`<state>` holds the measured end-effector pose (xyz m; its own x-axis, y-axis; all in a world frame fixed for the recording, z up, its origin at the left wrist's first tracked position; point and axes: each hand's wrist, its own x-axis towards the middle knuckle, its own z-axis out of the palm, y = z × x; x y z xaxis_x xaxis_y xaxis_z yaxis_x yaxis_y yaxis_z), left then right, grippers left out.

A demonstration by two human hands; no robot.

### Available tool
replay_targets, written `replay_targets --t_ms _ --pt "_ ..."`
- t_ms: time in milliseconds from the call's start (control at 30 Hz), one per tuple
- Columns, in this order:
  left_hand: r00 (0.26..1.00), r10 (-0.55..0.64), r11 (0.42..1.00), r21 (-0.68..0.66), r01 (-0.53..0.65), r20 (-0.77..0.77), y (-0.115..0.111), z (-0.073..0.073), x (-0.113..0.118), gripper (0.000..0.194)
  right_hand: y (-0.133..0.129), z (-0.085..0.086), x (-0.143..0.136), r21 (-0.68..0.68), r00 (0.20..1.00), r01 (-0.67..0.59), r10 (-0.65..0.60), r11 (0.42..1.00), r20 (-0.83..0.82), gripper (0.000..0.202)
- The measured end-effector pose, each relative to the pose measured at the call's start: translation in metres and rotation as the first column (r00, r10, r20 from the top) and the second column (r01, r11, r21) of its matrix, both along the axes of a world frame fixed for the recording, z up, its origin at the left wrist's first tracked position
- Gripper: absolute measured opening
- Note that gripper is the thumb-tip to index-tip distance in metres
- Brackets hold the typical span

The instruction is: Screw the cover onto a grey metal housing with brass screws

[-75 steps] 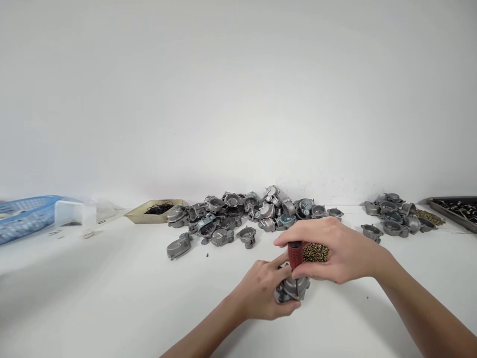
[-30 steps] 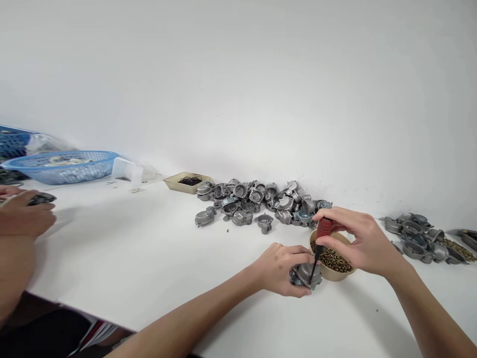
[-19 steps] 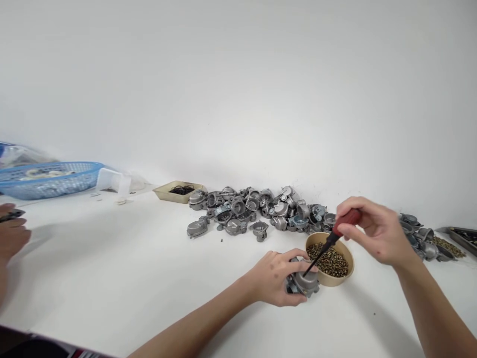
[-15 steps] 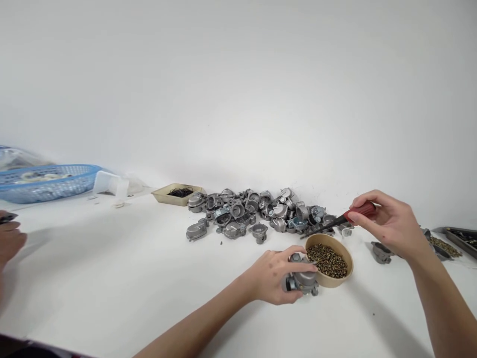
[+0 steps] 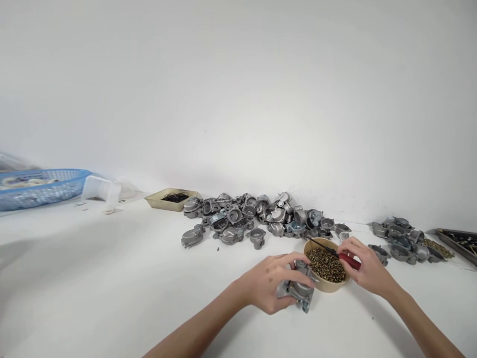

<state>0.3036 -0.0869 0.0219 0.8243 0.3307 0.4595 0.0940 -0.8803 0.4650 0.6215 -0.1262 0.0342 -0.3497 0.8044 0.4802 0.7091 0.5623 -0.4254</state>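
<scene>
My left hand (image 5: 274, 281) grips a grey metal carburetor (image 5: 301, 291), tilted and close to the table at the left side of the screw tub. In my right hand (image 5: 367, 266) is a screwdriver with a red handle (image 5: 349, 261) and a dark shaft (image 5: 323, 245), which lies slantwise over the tub and points to the left. The round tan tub (image 5: 330, 287) is full of brassy screws (image 5: 326, 265). Behind it spreads a heap of grey metal bowl-shaped castings (image 5: 234, 216).
A cream tray (image 5: 160, 203) holds black rings. To the left stand a white plastic container (image 5: 100, 190) and a blue basket (image 5: 48, 191). On the right are more castings (image 5: 400, 248), a pile of screws (image 5: 437, 247) and a dark tray (image 5: 458, 243). A wall (image 5: 238, 99) rises behind.
My right hand has come down and left with the screwdriver, now over the tub. My left hand has tilted the carburetor. Another person's hand at the far left has gone from view.
</scene>
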Motion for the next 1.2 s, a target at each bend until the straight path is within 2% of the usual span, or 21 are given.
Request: replay_targets --t_ms 133,200,267,367,433,567,633,733,833,900,967,1033,1100,1200 --pt "1.0 0.013 0.999 -0.035 -0.014 -0.024 0.003 0.002 -0.001 0.037 0.001 0.002 0.0 -0.051 0.993 0.008 -0.002 0.999 0.122 0.024" --pt "1.0 0.008 0.999 -0.051 -0.01 -0.026 0.003 0.003 -0.002 0.035 0.001 0.002 -0.001 -0.02 0.988 0.009 -0.006 1.0 0.154 0.026" --pt "1.0 0.006 0.998 -0.061 -0.008 -0.018 0.004 0.004 -0.003 0.036 -0.002 0.003 -0.006 0.102 0.987 0.007 -0.023 0.995 0.158 0.023" --pt "1.0 -0.001 0.991 -0.131 0.0 -0.008 0.005 0.002 -0.003 0.043 -0.013 0.006 -0.024 0.323 0.996 -0.038 0.012 0.946 0.083 0.017" --pt "1.0 -0.01 0.978 -0.209 0.011 0.006 0.006 0.0 -0.001 0.049 -0.024 0.006 -0.041 0.36 0.995 -0.099 0.091 0.928 0.039 0.019" --pt "0.991 -0.054 0.963 -0.257 0.085 0.125 0.008 -0.006 0.005 0.068 -0.042 -0.008 -0.07 0.241 0.979 -0.169 0.134 0.956 0.155 0.048" --pt "0.986 -0.077 0.951 -0.286 0.117 0.148 0.009 -0.008 0.007 0.076 -0.045 -0.018 -0.077 0.216 0.97 -0.178 0.134 0.96 0.202 0.055" --pt "0.986 -0.094 0.921 -0.365 0.138 0.135 0.009 -0.01 0.009 0.084 -0.046 -0.028 -0.081 0.175 0.975 -0.161 0.129 0.971 0.183 0.055" --pt "0.984 -0.108 0.872 -0.462 0.163 0.143 0.01 -0.01 0.008 0.092 -0.047 -0.025 -0.084 0.023 0.991 -0.127 0.125 0.992 0.055 0.049" --pt "0.988 -0.064 0.841 -0.526 0.129 0.141 0.011 -0.01 0.007 0.087 -0.048 -0.021 -0.087 -0.117 0.994 -0.11 0.108 0.987 -0.023 0.047" --pt "0.989 0.05 0.815 -0.578 0.039 0.137 0.013 -0.009 0.007 0.067 -0.049 -0.019 -0.089 -0.225 0.994 -0.097 0.086 0.97 -0.061 0.046" --pt "0.973 0.187 0.8 -0.596 -0.071 0.135 0.015 -0.009 0.006 0.054 -0.05 -0.019 -0.089 -0.232 0.991 -0.118 0.101 0.966 -0.085 0.049" --pt "0.953 0.282 0.828 -0.53 -0.183 0.111 0.017 -0.009 0.006 0.053 -0.051 -0.019 -0.084 -0.111 0.98 -0.178 0.166 0.978 -0.11 0.051" --pt "0.946 0.32 0.908 -0.3 -0.291 0.053 0.017 -0.009 0.005 0.048 -0.047 -0.009 -0.063 0.193 0.96 -0.228 0.253 0.954 -0.117 0.053"
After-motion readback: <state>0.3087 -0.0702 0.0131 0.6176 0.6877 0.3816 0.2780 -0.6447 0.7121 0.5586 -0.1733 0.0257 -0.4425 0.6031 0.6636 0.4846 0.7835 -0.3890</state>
